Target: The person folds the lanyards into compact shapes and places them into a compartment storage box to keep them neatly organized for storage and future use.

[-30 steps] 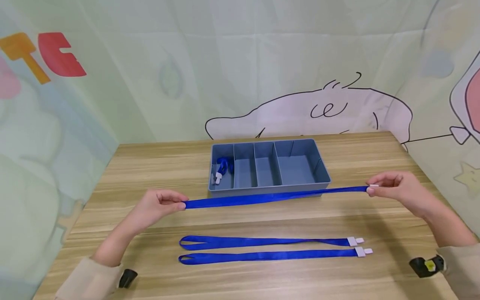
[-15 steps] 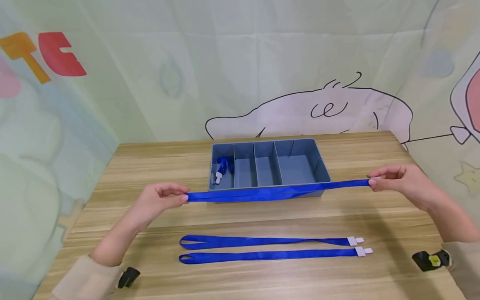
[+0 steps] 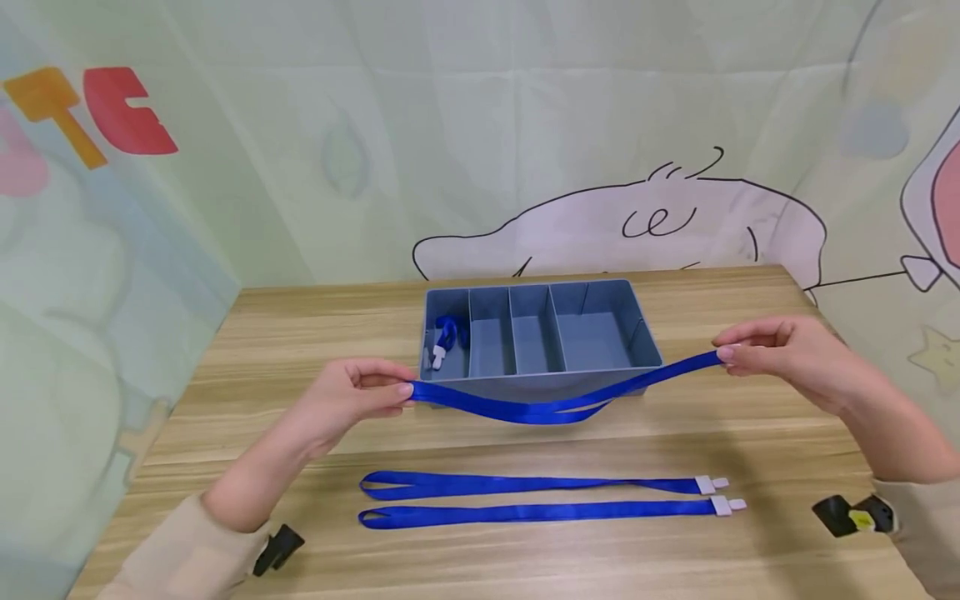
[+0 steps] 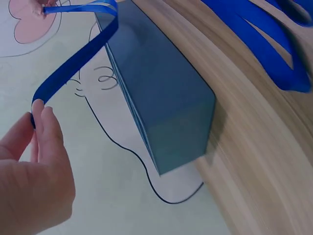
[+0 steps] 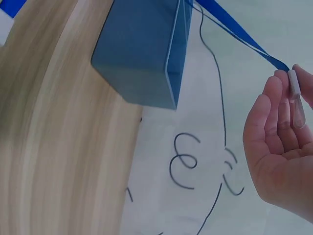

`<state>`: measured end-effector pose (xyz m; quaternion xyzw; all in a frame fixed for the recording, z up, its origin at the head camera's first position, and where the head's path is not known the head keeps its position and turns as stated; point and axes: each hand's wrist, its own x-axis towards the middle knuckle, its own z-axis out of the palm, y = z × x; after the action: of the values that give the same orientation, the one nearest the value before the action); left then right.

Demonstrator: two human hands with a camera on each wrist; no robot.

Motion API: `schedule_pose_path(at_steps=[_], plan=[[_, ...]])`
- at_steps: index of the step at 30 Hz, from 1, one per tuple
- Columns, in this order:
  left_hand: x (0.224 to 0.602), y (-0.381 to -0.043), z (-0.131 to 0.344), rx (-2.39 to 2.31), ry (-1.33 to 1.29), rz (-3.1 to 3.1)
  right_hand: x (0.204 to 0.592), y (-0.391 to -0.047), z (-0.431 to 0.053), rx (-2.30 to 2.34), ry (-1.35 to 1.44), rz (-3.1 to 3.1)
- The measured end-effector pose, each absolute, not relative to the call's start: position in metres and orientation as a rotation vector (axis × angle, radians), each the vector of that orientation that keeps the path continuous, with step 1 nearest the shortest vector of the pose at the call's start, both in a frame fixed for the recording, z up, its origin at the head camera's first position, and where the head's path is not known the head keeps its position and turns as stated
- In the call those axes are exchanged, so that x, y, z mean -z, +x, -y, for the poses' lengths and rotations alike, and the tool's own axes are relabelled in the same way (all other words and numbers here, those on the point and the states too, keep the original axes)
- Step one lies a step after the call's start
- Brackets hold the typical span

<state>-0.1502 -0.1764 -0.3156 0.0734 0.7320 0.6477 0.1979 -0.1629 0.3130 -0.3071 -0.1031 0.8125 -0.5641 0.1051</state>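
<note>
A blue lanyard (image 3: 525, 412) hangs between my two hands in front of the divided box, sagging in the middle. My left hand (image 3: 352, 403) pinches its looped end between thumb and fingers. At the other end, my right hand (image 3: 795, 360) pinches the lanyard by its white clip (image 5: 294, 83), which shows in the right wrist view. Two more blue lanyards lie side by side on the table below: an upper lanyard (image 3: 495, 484) and a lower lanyard (image 3: 540, 511), both with their white clips to the right.
The grey-blue box (image 3: 540, 385) stands at the back of the wooden table (image 3: 315, 333). Its leftmost compartment contains a bundled blue lanyard (image 3: 446, 332) with a white clip. Behind the table hangs a printed curtain (image 3: 375, 125).
The hands have come closer together, the left moving right and the right slightly left. The lanyard has gone from stretched nearly straight to sagging. The lanyards on the table have stayed put.
</note>
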Motion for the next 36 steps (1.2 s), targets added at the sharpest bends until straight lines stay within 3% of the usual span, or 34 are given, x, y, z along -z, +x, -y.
schedule_pose_path(at_steps=[14, 36], plan=[[0.302, -0.154, 0.129, -1.91, 0.12, -1.869, 0.282, -0.162, -0.261, 1.557, -0.312, -2.463], [0.298, -0.155, 0.061, -1.94, 0.158, -1.762, 0.28, -0.162, -0.177, 1.681, -0.335, -2.252]])
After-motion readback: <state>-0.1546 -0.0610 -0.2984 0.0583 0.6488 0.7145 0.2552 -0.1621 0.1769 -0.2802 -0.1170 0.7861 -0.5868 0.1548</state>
